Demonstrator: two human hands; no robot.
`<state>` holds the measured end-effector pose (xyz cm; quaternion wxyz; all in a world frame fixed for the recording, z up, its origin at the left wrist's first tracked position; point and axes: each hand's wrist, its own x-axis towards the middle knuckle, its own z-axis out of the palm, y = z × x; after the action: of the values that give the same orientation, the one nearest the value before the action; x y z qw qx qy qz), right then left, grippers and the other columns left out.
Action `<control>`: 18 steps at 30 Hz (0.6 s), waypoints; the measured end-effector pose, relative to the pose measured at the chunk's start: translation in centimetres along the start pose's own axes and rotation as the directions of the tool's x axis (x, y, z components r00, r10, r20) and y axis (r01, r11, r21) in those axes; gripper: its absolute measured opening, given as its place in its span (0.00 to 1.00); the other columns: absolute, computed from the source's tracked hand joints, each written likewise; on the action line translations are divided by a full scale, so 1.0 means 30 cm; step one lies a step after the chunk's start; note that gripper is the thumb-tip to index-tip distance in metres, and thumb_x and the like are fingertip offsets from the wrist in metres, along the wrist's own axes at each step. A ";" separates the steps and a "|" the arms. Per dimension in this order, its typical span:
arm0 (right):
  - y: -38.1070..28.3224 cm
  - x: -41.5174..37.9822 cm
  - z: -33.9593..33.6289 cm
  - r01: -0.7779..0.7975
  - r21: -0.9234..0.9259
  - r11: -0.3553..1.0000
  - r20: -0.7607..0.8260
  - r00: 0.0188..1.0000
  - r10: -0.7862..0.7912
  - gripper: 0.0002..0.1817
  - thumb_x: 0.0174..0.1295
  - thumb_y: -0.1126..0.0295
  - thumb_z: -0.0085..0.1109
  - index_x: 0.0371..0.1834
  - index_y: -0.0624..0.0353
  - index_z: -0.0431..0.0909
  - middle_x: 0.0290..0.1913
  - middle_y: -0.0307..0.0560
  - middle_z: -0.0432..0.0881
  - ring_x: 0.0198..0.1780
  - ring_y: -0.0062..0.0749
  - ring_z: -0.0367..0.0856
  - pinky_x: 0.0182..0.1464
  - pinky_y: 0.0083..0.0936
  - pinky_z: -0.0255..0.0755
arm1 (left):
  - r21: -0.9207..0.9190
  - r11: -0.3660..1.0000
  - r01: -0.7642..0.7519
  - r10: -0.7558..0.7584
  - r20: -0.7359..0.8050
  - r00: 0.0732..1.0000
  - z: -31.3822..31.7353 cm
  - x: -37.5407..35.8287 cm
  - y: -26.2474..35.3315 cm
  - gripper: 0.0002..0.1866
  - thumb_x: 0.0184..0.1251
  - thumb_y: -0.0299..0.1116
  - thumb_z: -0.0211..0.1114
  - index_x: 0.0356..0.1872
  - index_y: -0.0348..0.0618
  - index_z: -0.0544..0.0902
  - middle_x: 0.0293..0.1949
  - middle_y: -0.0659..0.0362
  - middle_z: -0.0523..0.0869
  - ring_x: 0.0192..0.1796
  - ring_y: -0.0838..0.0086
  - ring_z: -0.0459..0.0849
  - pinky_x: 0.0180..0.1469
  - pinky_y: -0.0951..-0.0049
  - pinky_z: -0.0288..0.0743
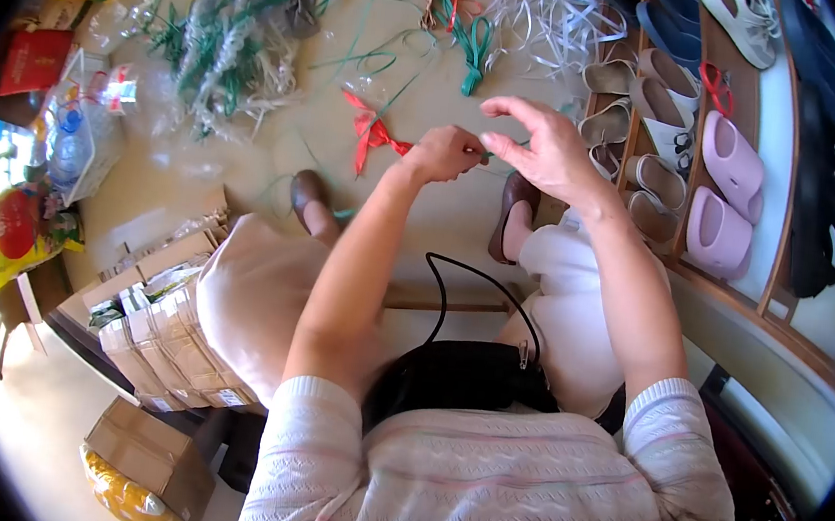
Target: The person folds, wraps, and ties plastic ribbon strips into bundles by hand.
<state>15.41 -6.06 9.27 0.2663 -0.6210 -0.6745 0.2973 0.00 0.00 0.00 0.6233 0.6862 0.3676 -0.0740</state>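
My left hand (445, 155) is closed in a pinch. A short bit of green ribbon (487, 158) shows at its fingertips. Just right of it, my right hand (552, 158) has its fingers curved and spread apart, the thumb tip close to that green bit. A red ribbon (373, 134) with a knotted, bow-like shape lies left of my left hand, one end reaching the hand in this view. Beyond both hands, a folded bundle of green ribbon (473, 57) rests on the floor.
A tangle of white strips (551, 17) and a heap of green and clear plastic (227, 51) lie on the floor ahead. A shoe rack (685, 146) with sandals and slippers stands at right. Cardboard boxes (168, 342) sit at left, and a black bag (456, 380) is on my lap.
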 end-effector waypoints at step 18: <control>-0.217 -0.281 -0.213 -0.040 0.833 0.552 0.016 0.999 0.048 0.12 0.57 0.62 0.62 0.27 0.59 0.76 0.17 0.28 0.66 0.18 0.12 0.62 0.21 0.13 0.64 | 0.099 0.802 -0.589 0.218 -0.967 0.135 -0.344 -1.083 0.176 0.09 0.63 0.27 0.57 0.43 0.37 0.80 0.23 0.64 0.77 0.22 0.85 0.71 0.23 0.85 0.62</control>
<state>16.36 -14.36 18.47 0.5236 -0.4394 -0.4369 0.5848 -23.89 -3.75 24.61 0.3662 0.5540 0.4676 0.5833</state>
